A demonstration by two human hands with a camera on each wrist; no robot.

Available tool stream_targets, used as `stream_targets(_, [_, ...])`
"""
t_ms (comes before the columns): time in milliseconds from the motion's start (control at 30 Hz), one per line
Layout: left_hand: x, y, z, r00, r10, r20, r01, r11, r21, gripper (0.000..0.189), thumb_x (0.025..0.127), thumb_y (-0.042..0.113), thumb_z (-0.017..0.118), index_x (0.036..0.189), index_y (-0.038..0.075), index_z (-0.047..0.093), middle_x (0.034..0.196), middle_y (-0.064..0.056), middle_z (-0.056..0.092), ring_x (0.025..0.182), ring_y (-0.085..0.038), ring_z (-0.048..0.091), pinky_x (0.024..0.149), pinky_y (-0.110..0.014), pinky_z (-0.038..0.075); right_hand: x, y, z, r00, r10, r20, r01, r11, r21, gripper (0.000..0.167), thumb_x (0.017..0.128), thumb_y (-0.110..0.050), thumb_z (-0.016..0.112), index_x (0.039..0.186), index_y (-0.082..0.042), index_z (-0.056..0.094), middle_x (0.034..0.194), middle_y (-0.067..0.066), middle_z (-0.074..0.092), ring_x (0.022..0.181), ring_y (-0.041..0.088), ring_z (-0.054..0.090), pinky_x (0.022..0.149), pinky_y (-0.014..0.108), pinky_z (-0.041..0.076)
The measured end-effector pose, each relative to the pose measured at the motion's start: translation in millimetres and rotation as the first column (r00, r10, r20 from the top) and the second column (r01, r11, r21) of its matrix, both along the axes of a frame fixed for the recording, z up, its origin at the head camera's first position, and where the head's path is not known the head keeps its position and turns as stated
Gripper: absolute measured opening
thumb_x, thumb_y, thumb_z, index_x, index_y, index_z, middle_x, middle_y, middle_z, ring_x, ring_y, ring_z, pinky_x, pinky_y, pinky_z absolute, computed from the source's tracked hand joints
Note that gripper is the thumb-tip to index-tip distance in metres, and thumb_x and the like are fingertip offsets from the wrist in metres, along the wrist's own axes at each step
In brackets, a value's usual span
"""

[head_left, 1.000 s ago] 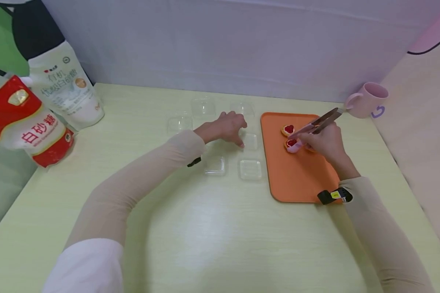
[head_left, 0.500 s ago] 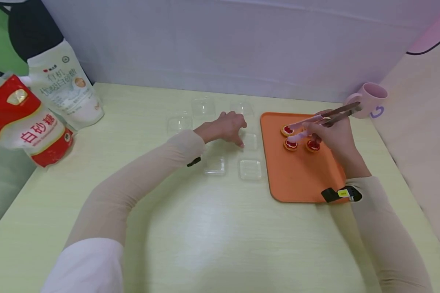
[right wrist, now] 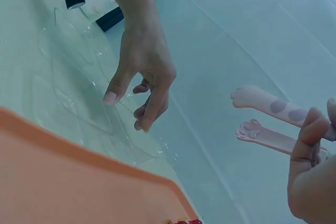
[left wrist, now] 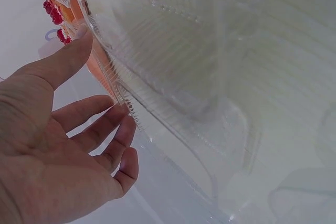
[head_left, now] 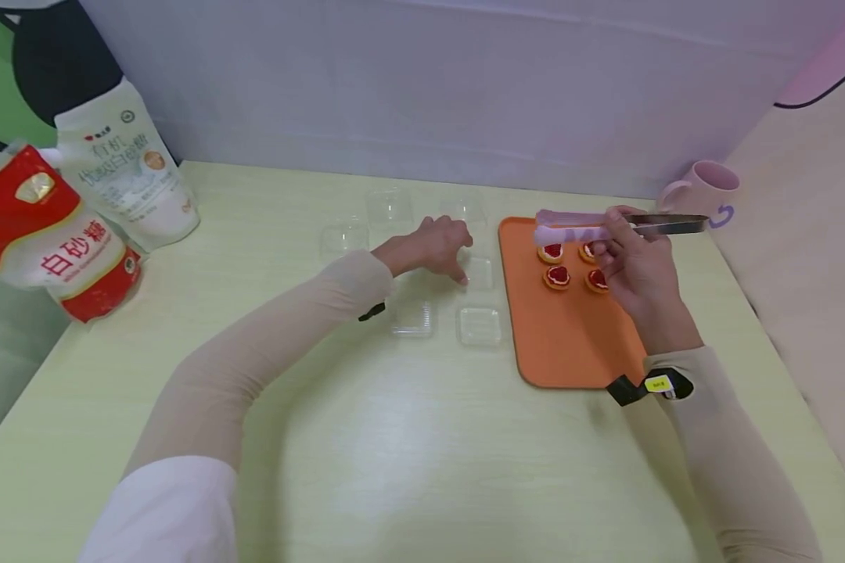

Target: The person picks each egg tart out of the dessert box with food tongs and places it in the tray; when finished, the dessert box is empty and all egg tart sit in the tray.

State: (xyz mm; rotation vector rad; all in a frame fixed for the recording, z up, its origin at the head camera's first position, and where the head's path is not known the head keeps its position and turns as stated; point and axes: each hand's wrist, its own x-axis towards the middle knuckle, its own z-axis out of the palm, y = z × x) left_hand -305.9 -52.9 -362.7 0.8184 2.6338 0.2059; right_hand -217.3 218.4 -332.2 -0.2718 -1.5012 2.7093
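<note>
In the head view my right hand (head_left: 641, 285) grips a pair of tongs (head_left: 570, 225) with metal arms and pink paw-shaped tips. The tongs lie level above the far part of the orange tray (head_left: 570, 356), and the right wrist view shows nothing between their tips. Several small tarts (head_left: 556, 277) with red topping sit on the tray below. My left hand (head_left: 433, 249) reaches over to a clear plastic box (head_left: 480, 275) with its lid folded back. In the left wrist view the thumb and loosely bent fingertips touch the rim of clear plastic (left wrist: 178, 61), spread apart along it.
More clear plastic boxes (head_left: 480, 327) lie left of the tray, some under my left forearm. A pink mug (head_left: 714, 186) stands at the back right. A red-and-white sugar bag (head_left: 77, 254) and a white pouch (head_left: 130, 176) stand at the back left.
My right hand has lifted the tongs up from the tarts and turned them level, uncovering the tarts. My left hand stays in place at the plastic box.
</note>
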Motion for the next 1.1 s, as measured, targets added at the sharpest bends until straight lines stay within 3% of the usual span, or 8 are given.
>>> stream_targets(300, [-1.2, 0.9, -1.0, 1.0, -0.004, 0.005, 0.004, 1.0, -0.008, 0.076, 0.083, 0.041, 0.081, 0.144, 0.006, 0.052, 0.145, -0.01, 0.049, 0.13, -0.032, 0.042, 0.106, -0.047, 0.031, 4.7, 8.2, 3.9, 0.995, 0.035, -0.093, -0.059, 0.961, -0.269, 0.021, 0.089, -0.005, 0.07, 0.109, -0.001, 0.066, 0.09, 0.013, 0.067, 0.059, 0.021, 0.06, 0.058, 0.023, 0.054])
stream_targets(500, [-0.2, 2.1, -0.6, 1.0, -0.003, 0.005, 0.003, 1.0, -0.014, 0.075, 0.084, 0.041, 0.08, 0.144, 0.007, 0.051, 0.144, -0.01, 0.05, 0.129, -0.031, 0.042, 0.105, -0.046, 0.031, 6.7, 9.6, 4.3, 0.975, 0.062, -0.215, -0.12, 0.955, -0.272, 0.022, 0.092, -0.002, 0.066, 0.114, 0.001, 0.064, 0.102, 0.016, 0.069, 0.071, 0.027, 0.066, 0.07, 0.029, 0.059])
stream_targets(600, [0.1, 1.8, 0.1, 1.0, -0.001, 0.002, 0.001, 1.0, -0.016, 0.075, 0.083, 0.041, 0.08, 0.144, 0.007, 0.051, 0.144, -0.01, 0.05, 0.129, -0.031, 0.042, 0.105, -0.046, 0.031, 6.8, 10.5, 2.1, 0.938, 0.112, -0.327, -0.198, 0.95, -0.243, 0.026, 0.094, -0.008, 0.066, 0.118, 0.001, 0.06, 0.11, 0.018, 0.066, 0.083, 0.03, 0.07, 0.08, 0.03, 0.059])
stream_targets(733, [-0.1, 0.9, 1.0, 1.0, -0.008, 0.0, 0.008, 1.0, -0.028, 0.076, 0.084, 0.042, 0.079, 0.145, 0.007, 0.051, 0.144, -0.01, 0.049, 0.129, -0.032, 0.042, 0.105, -0.047, 0.032, 6.6, 13.2, -1.6, 0.837, 0.223, -0.5, -0.382, 0.891, -0.244, 0.045, 0.094, -0.022, 0.07, 0.125, 0.005, 0.053, 0.122, 0.022, 0.06, 0.107, 0.04, 0.069, 0.098, 0.039, 0.053])
stream_targets(800, [-0.3, 0.8, 1.3, 1.0, -0.011, 0.0, 0.011, 0.999, -0.031, 0.076, 0.084, 0.042, 0.079, 0.145, 0.007, 0.051, 0.145, -0.01, 0.049, 0.129, -0.032, 0.042, 0.105, -0.047, 0.032, 8.4, 14.0, -1.5, 0.797, 0.254, -0.548, -0.466, 0.836, -0.291, 0.06, 0.101, -0.041, 0.055, 0.13, 0.011, 0.049, 0.126, 0.027, 0.057, 0.118, 0.046, 0.063, 0.108, 0.045, 0.046])
stream_targets(900, [-0.9, 0.7, 1.0, 1.0, -0.009, 0.001, 0.009, 1.0, -0.028, 0.076, 0.084, 0.042, 0.08, 0.145, 0.007, 0.051, 0.144, -0.011, 0.05, 0.129, -0.032, 0.043, 0.105, -0.047, 0.032, 13.0, 13.3, 2.0, 0.79, 0.244, -0.562, -0.494, 0.796, -0.349, 0.099, 0.096, -0.073, 0.024, 0.133, 0.016, 0.049, 0.138, 0.031, 0.05, 0.127, 0.05, 0.055, 0.115, 0.051, 0.036])
stream_targets(967, [-1.0, 1.0, 0.6, 1.0, -0.007, 0.006, 0.007, 1.0, -0.025, 0.076, 0.084, 0.041, 0.08, 0.145, 0.007, 0.051, 0.145, -0.011, 0.049, 0.129, -0.031, 0.043, 0.105, -0.047, 0.032, 16.0, 12.1, 4.8, 0.806, 0.221, -0.549, -0.452, 0.829, -0.33, 0.114, 0.09, -0.078, 0.002, 0.132, 0.016, 0.052, 0.139, 0.031, 0.048, 0.127, 0.05, 0.055, 0.115, 0.051, 0.036])
stream_targets(1100, [0.1, 1.2, 1.0, 1.0, 0.002, 0.015, -0.002, 1.0, -0.012, 0.076, 0.084, 0.04, 0.08, 0.145, 0.006, 0.051, 0.145, -0.01, 0.049, 0.13, -0.031, 0.042, 0.106, -0.047, 0.031, 13.4, 8.0, 8.5, 0.814, 0.181, -0.552, -0.298, 0.946, -0.129, 0.06, 0.108, -0.038, 0.036, 0.118, 0.015, 0.061, 0.121, 0.027, 0.059, 0.111, 0.042, 0.067, 0.103, 0.047, 0.049])
